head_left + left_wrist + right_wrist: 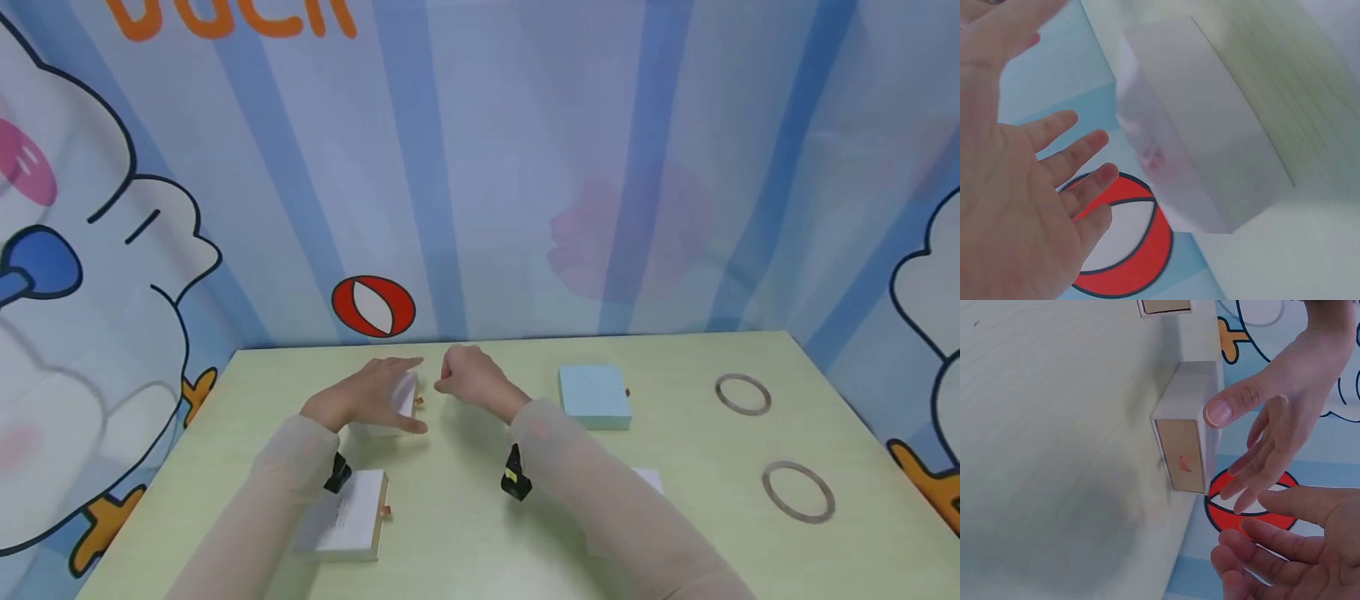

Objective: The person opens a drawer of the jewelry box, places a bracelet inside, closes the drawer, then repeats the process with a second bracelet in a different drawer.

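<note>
Grip of the left hand is spread wide, thumb well apart from the fingers, about a white box on the bench, left of centre in the head frame; whether it touches the box I cannot tell. Just right of it, the right hand has loosely bent fingers and holds nothing. Orange lettering, cut off at upper left, seems to read "DUCK". Print on another white box, lower left, is too small to read.
</note>
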`<state>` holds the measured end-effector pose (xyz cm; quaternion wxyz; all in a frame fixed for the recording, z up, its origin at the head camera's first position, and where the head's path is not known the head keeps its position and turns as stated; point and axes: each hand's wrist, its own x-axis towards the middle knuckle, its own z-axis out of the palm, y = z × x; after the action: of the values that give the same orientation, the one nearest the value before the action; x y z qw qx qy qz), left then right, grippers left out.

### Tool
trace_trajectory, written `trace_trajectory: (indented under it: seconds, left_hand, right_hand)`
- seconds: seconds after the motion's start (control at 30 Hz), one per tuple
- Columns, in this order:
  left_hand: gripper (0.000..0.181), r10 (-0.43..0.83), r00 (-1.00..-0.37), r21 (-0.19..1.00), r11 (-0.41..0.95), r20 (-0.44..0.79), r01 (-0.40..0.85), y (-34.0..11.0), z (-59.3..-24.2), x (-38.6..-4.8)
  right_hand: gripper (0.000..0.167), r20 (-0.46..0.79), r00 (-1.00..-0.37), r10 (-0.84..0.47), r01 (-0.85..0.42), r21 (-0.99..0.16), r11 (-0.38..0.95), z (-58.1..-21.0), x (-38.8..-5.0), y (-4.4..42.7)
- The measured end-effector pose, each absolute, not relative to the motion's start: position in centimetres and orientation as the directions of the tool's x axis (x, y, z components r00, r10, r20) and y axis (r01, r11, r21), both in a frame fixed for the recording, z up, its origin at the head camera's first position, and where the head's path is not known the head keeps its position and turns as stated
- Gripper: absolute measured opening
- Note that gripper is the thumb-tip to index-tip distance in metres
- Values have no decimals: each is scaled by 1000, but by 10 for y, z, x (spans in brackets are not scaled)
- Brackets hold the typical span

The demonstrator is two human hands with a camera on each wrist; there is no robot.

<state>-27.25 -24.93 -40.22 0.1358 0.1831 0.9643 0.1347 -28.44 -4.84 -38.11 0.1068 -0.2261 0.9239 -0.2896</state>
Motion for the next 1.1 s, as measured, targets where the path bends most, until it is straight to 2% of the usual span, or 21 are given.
trace_trajectory:
  seconds: [0.5,0.9,1.1]
  left_hand:
    - [103,440,-881,374,857,-173,354,-213,-375,-241]
    - [98,551,-825,320,810,-127,491,-182,-367,-223]
    - [96,624,-777,313,758,-88,573,-167,-365,-216]
  right_hand:
    - [12,-19,-840,-542,-433,-578,692,-346,-261,-12]
    - [11,35,-813,-581,-486,-591,644,-336,-243,19]
    - [10,37,-788,-614,-504,-611,610,-330,-229,38]
